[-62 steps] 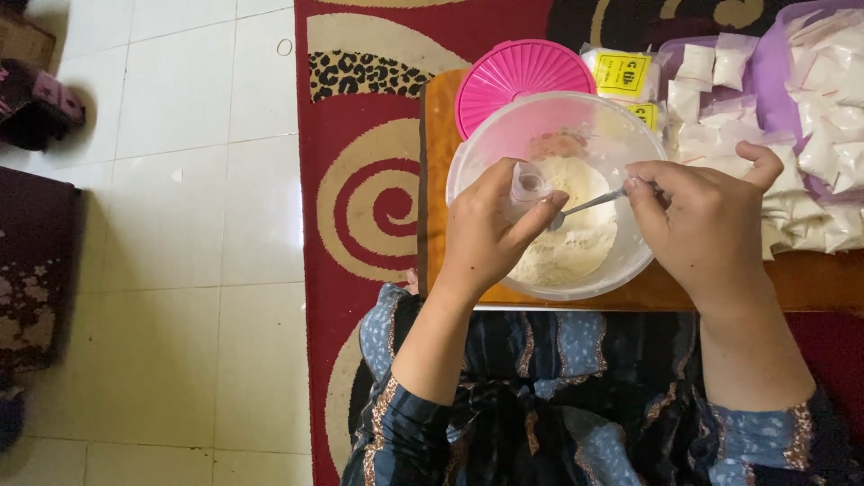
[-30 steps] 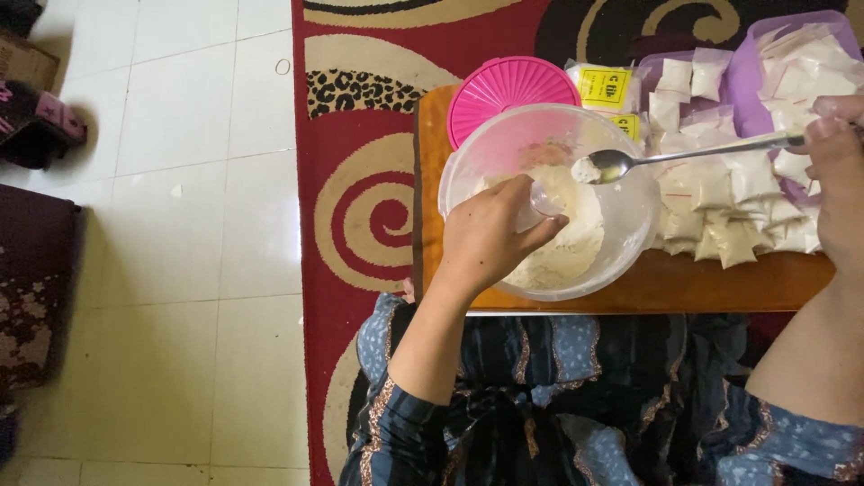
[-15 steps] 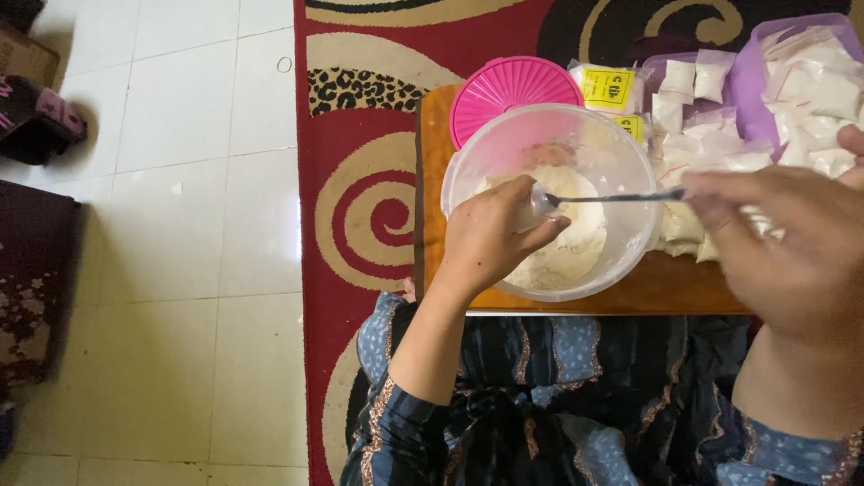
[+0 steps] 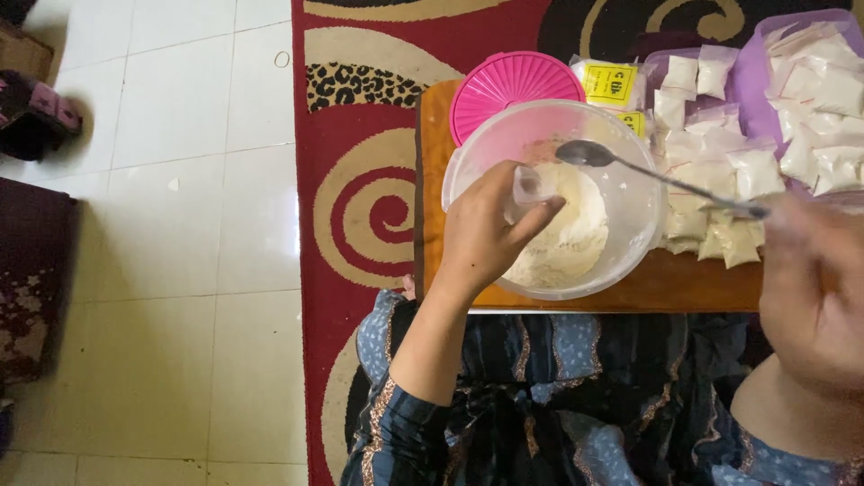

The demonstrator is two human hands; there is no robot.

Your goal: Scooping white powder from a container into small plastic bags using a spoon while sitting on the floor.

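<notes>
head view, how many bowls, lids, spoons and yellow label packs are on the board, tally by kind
clear bowl of powder: 1
pink lid: 1
spoon, in the right hand: 1
small open bag, in the left hand: 1
yellow-label packs: 2 visible
small filled bags: too many, overlapping, to count
total counted: 6

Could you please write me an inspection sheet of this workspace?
Surface: low wooden table on a red patterned rug.
Job's things: clear bowl holding pale powder; small bag; spoon.
Clutter: pink lid; filled sachets; yellow-labelled packets; purple tray.
Grippers: left hand holds the bag open over the bowl; right hand, blurred, holds the spoon.
Cables: nothing seen.
Surroundings: white tiled floor; dark objects at far left.
</notes>
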